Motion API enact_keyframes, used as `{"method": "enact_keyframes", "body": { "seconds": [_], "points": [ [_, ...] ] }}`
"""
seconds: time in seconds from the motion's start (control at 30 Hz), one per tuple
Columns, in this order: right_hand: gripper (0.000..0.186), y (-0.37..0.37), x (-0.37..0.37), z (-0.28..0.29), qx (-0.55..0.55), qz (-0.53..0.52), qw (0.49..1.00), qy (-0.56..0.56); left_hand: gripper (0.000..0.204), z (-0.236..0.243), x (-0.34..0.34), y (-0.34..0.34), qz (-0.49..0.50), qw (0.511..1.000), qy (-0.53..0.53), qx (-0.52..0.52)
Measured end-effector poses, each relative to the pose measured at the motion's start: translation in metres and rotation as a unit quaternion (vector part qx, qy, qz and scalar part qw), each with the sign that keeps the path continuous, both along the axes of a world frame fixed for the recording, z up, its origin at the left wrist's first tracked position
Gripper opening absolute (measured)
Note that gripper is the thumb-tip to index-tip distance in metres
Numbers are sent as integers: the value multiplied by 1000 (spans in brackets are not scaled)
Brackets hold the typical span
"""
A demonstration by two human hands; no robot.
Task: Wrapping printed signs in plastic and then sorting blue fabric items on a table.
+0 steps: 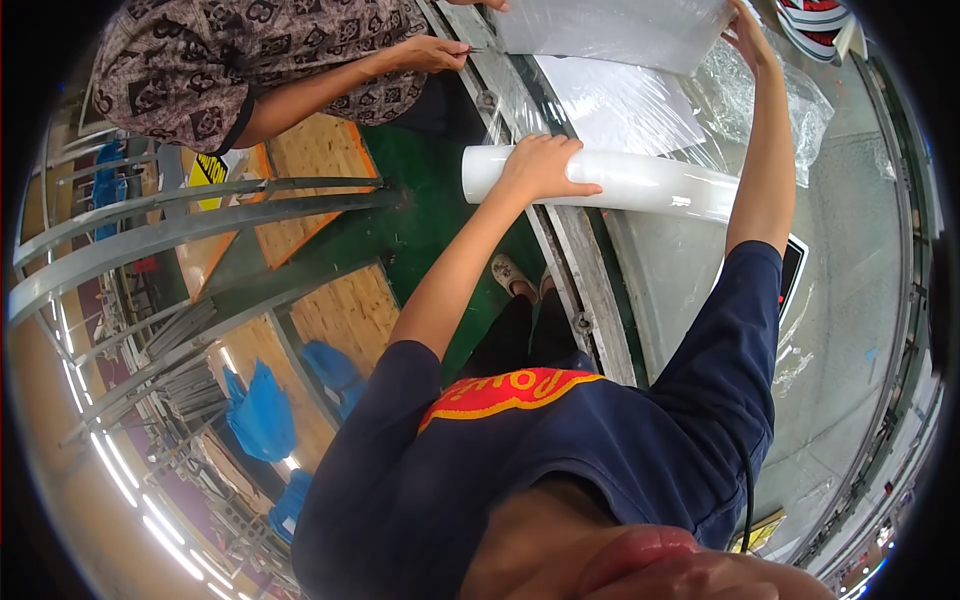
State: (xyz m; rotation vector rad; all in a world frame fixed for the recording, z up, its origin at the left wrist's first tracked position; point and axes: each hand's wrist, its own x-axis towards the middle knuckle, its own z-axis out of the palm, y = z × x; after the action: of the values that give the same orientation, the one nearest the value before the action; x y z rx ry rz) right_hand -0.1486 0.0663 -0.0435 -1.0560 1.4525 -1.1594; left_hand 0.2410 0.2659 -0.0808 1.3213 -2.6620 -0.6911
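My left hand (543,165) grips a thick white roll of film (660,180) from above, fingers curved over it, where it lies across the bench's metal edge. My right hand (748,38) reaches to the top and holds the edge of a translucent plastic sheet (620,25), which extends left toward a co-worker. That person's hand (438,55) holds a small thin tool at the bench edge, too small to name, and another of their hands shows at the top. A white sheet (615,105) lies under wrinkled clear film between the roll and my right hand.
The metal bench (700,290) curves along my right, with red-and-white shoes (812,25) at its top. The co-worker (250,60) stands upper left. Metal rails (200,210), wooden boards (330,320) and blue bags (260,410) are on the left. Green floor (430,260) shows below.
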Motion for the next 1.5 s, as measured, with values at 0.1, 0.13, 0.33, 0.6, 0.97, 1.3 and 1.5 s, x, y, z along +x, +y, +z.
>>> {"method": "enact_keyframes", "body": {
  "seconds": [0.1,0.13,0.33,0.6,0.97,1.3,1.5],
  "points": [
    [86,1,-20,-2,2,13,1000,-12,78,1,-5,-1,-4,1000,6,3],
    [87,1,-21,-3,2,1,1000,-14,78,2,-4,-1,-3,1000,5,3],
    [91,0,-40,-2,39,28,998,-30,72,7,-4,0,-2,1000,-1,10],
    [94,14,-24,4,12,-6,1000,-23,71,7,-2,0,-2,1000,-8,7],
    [89,26,-12,13,-3,-32,999,-31,74,4,-2,3,-2,1000,-6,4],
    [87,26,-6,10,2,-51,998,-33,74,0,-2,4,0,1000,15,-13],
    [91,21,-24,1,11,-52,998,-28,72,5,-6,2,-7,1000,-8,4]
  ]
}}
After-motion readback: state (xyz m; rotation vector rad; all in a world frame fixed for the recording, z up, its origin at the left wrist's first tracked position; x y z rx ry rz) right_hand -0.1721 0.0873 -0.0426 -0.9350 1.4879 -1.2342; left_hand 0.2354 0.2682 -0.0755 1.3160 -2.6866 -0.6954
